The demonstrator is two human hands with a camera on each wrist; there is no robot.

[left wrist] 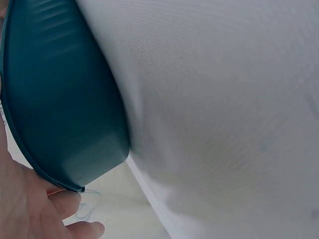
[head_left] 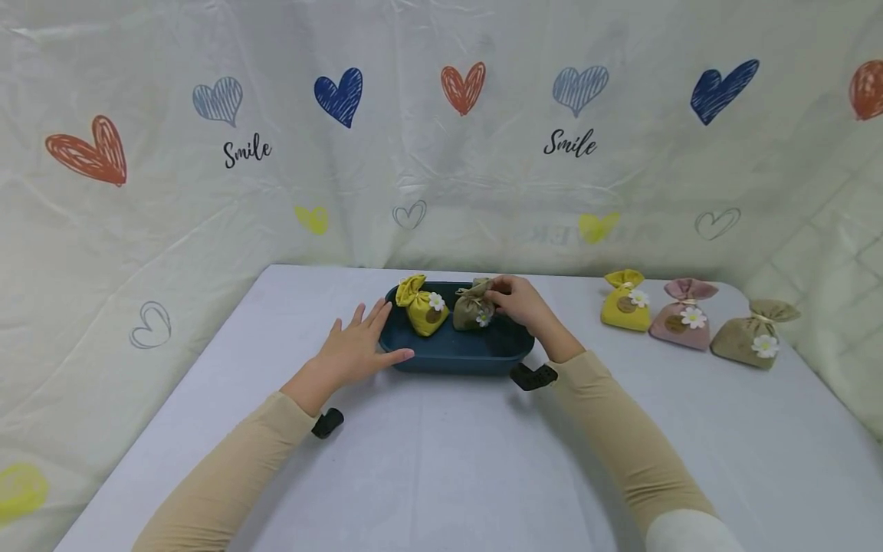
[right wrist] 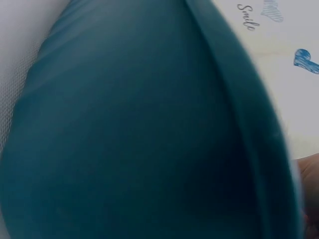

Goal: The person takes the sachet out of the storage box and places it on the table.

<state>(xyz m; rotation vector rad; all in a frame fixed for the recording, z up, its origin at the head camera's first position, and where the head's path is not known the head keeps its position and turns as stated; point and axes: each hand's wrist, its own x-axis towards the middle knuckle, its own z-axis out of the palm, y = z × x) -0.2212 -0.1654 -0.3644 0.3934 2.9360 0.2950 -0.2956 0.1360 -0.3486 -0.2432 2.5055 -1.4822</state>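
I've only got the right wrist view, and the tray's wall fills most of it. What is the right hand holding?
Observer: The right hand pinches the olive bag near its top.
Operator: Is anything else in the tray?
Observer: Yes, a yellow bag, left of the olive one in the head view.
Operator: And where's the left hand?
Observer: The left hand is at the tray's left end, fingers spread.
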